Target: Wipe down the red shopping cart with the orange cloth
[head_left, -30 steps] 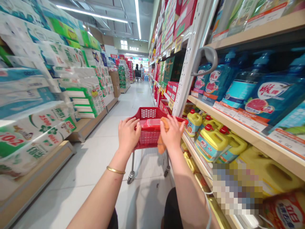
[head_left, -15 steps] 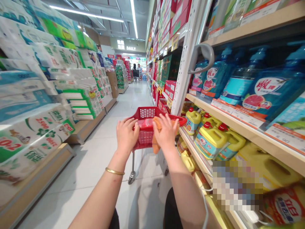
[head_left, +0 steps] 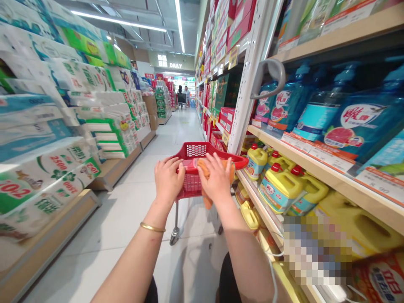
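A red plastic shopping cart [head_left: 191, 185] with perforated sides stands in front of me in the aisle. At the left end of its near bar, my left hand [head_left: 169, 179] is closed around the rim, with a gold bangle on that wrist. My right hand [head_left: 216, 179] presses an orange cloth [head_left: 206, 200] against the same bar, its fingers bent over the fabric. Part of the cloth hangs below the palm, and another part shows right of the fingers. The palm hides the cloth's middle.
Right of me, shelves hold blue pump bottles [head_left: 284, 105] and yellow jugs [head_left: 279, 183]. A grey hook-shaped handle [head_left: 271, 78] sticks out there. Stacked tissue packs [head_left: 63, 164] line the left on a low wooden platform [head_left: 59, 231]. People [head_left: 186, 94] stand far down the aisle.
My right hand has slid a little left along the bar with the orange cloth, and its fingers now lean left. My left hand and the cart keep their places.
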`<act>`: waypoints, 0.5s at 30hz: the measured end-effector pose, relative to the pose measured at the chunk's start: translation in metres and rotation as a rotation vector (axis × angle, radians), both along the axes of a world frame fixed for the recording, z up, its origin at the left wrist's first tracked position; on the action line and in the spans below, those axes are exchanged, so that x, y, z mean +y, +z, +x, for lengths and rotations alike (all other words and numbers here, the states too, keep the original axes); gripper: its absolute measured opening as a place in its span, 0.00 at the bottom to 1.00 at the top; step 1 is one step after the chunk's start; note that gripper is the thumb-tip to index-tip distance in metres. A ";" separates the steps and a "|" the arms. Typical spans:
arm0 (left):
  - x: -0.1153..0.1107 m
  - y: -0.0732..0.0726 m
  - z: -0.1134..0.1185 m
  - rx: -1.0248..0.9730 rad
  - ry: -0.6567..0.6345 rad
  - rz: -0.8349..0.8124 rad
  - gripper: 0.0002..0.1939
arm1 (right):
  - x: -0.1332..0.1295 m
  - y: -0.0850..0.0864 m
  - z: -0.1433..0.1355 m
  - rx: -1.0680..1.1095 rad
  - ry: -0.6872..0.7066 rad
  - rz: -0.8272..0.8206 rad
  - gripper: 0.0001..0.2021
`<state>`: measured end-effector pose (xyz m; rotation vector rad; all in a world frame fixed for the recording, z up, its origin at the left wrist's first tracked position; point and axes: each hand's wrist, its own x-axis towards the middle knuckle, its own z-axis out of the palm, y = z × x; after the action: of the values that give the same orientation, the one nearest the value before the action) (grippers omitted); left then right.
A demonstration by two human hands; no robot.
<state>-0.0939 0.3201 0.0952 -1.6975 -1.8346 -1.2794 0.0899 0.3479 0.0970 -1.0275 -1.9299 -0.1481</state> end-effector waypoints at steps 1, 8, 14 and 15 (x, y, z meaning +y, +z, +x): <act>0.000 0.000 0.000 0.002 -0.006 -0.003 0.18 | 0.008 -0.002 0.011 0.077 -0.095 -0.019 0.19; -0.002 0.001 0.006 -0.008 -0.014 -0.008 0.18 | 0.029 -0.013 0.037 0.280 -0.404 -0.107 0.22; -0.001 0.003 0.003 -0.013 0.001 -0.027 0.19 | -0.008 0.001 -0.014 -0.078 0.077 0.013 0.18; -0.002 0.003 0.003 -0.011 0.000 -0.030 0.19 | -0.005 0.001 -0.009 -0.058 0.055 0.016 0.18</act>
<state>-0.0911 0.3183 0.0982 -1.7093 -1.8685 -1.2699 0.0805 0.3428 0.0978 -0.9680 -2.0045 -0.1634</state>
